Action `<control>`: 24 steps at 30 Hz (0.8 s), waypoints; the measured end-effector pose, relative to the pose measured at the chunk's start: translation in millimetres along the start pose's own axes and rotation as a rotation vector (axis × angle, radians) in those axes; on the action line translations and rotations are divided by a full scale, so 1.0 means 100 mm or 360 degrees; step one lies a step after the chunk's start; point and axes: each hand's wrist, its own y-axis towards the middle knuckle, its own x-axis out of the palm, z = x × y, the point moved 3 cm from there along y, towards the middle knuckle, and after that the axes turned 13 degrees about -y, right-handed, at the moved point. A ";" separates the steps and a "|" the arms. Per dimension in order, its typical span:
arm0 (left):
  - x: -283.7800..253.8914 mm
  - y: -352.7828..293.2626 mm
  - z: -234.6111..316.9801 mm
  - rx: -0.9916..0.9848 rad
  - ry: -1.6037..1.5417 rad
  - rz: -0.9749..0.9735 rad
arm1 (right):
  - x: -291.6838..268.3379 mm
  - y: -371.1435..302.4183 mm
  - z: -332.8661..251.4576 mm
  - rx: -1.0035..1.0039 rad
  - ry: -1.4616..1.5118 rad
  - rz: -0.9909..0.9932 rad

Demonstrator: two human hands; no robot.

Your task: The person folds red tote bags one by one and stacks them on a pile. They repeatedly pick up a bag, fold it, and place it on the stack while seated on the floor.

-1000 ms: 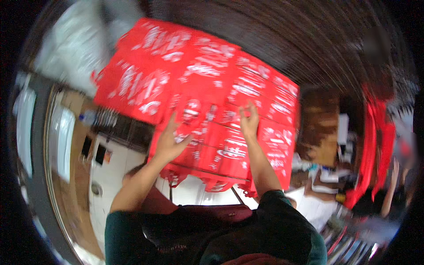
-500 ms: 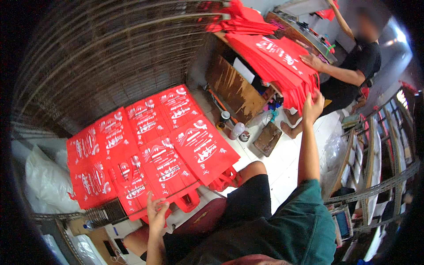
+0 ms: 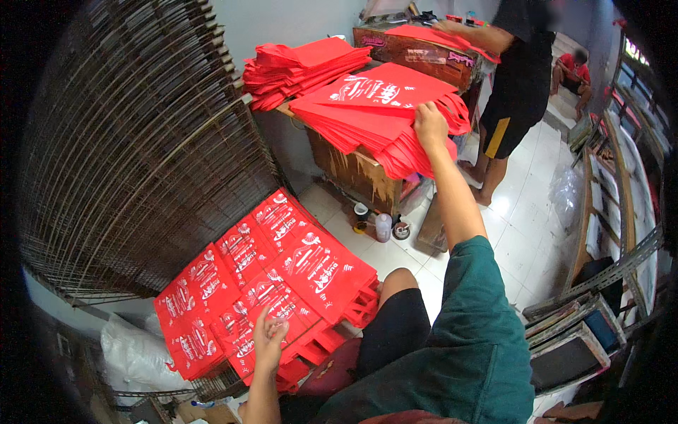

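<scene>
My right hand (image 3: 431,129) reaches far forward, its fingers closed on the edge of a red bag (image 3: 367,88) with white print. That bag tops a fanned stack on a worn wooden cabinet. Near my lap, my left hand (image 3: 268,340) hovers with fingers apart and nothing in them. Below and beyond it lie rows of printed red bags (image 3: 321,272), laid face up with their loop handles toward me.
A second pile of red bags (image 3: 304,65) sits at the cabinet's back left. A co-worker (image 3: 519,78) stands at a wooden table. On the floor are a bottle (image 3: 383,227) and a tin (image 3: 401,230). A rack of frames (image 3: 575,346) stands right; a wire rack (image 3: 141,141) leans left.
My view has turned up and right. The co-worker's hand has left the stack, moving to the table behind. My right hand stays at the stack; my left remains over the laid-out bags.
</scene>
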 end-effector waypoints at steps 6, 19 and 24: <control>1.30 1.02 0.75 -0.0224 -0.0089 -0.0627 | -0.51 -0.13 -0.71 -0.0277 0.0153 0.0115; 2.85 2.16 1.31 -0.0075 -0.0666 -0.0787 | -1.45 -1.05 -1.39 -0.0115 0.1005 0.0153; 2.47 1.76 1.61 0.0096 -0.0849 -0.0612 | -1.16 -2.36 -0.81 0.1193 0.2111 -0.0414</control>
